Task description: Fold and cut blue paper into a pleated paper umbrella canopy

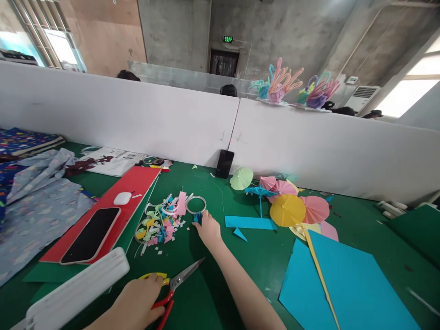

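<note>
At the bottom, my left hand (139, 298) is wrapped round the red and yellow handles of a pair of scissors (185, 275), whose blades point right and away from me. Further off, my right hand (209, 228) pinches small blue paper scraps (197, 218) beside a roll of tape (196, 198). Left of that hand lies a heap of coloured paper scraps (161, 224). To its right are a blue paper strip (249, 222) and a small blue paper triangle (239, 234).
Paper umbrellas (288, 211) in several colours stand at the right, behind large blue sheets (357, 279). A phone (91, 236) rests on a red folder (137, 183); another phone (225, 163) leans on the white partition (172, 119). A long white case (79, 288) lies front left.
</note>
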Demonstrator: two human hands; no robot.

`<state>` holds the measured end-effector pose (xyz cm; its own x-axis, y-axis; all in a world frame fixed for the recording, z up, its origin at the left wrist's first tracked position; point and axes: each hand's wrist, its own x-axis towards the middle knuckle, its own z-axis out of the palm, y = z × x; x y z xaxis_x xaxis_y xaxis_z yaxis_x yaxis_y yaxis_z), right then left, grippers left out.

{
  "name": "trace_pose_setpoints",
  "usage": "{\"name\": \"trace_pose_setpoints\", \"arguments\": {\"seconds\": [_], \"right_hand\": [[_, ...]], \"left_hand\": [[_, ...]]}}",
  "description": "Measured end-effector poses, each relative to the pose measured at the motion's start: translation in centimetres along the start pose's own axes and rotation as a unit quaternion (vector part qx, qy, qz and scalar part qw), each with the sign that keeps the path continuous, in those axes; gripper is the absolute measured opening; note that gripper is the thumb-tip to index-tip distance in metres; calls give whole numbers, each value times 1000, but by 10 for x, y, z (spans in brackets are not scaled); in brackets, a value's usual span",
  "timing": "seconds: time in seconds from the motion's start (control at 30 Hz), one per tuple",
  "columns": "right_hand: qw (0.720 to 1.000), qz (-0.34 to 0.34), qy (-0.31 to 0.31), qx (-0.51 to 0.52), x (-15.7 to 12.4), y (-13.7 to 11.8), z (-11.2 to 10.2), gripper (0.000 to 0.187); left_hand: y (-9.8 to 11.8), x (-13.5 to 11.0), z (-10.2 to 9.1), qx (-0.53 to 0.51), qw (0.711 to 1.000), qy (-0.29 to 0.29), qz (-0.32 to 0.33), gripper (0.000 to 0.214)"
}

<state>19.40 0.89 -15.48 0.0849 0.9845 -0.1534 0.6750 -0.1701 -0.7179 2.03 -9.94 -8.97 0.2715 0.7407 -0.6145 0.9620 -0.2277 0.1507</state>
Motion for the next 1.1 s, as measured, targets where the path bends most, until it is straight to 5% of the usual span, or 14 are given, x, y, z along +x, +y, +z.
{"name": "trace_pose_setpoints", "arguments": {"seconds": [0.17,0.33,0.47,0.67,0.93,1.1], "right_hand": [[993,-19,-42,111,-5,11,-18,26],[955,-82,-71,277,-28,0,-53,26],[920,-135,-60,363,-54,-20,-82,33],[904,-170,-76,385,-93,-42,-113,44],[939,-160,-45,301,-119,-52,-128,57],[950,-185,-26,250,-120,-47,-126,16]], "left_hand": [[3,1,-6,8,1000,3,5,48],[13,7,-26,-19,1000,14,19,42],[19,5,-60,-84,989,108,57,29],[34,1,-105,-300,908,170,236,31],[54,0,-108,-420,811,231,335,24],[55,-1,-105,-476,766,223,370,29]]}}
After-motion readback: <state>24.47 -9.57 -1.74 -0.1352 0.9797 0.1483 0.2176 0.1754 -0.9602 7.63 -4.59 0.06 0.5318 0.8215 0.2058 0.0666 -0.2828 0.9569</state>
